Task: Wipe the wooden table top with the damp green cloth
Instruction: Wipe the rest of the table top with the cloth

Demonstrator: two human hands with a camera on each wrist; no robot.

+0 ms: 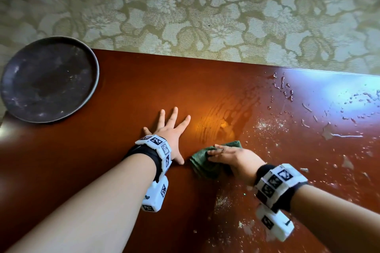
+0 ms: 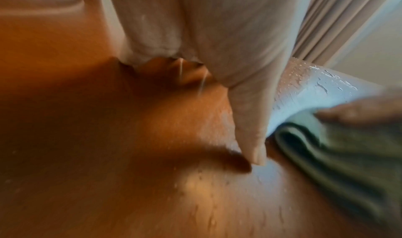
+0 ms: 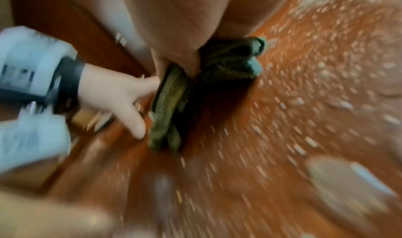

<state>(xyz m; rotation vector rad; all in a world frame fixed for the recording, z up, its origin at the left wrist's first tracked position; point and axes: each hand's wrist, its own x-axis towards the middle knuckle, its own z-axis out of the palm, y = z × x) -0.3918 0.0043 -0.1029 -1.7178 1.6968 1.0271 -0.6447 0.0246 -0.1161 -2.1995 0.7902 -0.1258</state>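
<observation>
Presently, right grip (image 1: pixel 232 160), fingers flat, presses the soft, limp green cloth (image 1: pixel 202 167) mid-fold; left grip (image 1: pixel 170 133) lies splayed on the slick counter (image 1: pixel 133 88).

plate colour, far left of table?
Dark brownish-black plate, pale dusty smudges; best seen in the head view.

Plate (image 1: pixel 48 79) L of cloth (image 1: pixel 202 163), on table (image 1: pixel 123 88).

Table (image 1: pixel 144 80) w/ plate (image 1: pixel 48 79), cloth (image 1: pixel 202 163), crumbs (image 1: pixel 269 125), droplets (image 1: pixel 287 90)
</observation>
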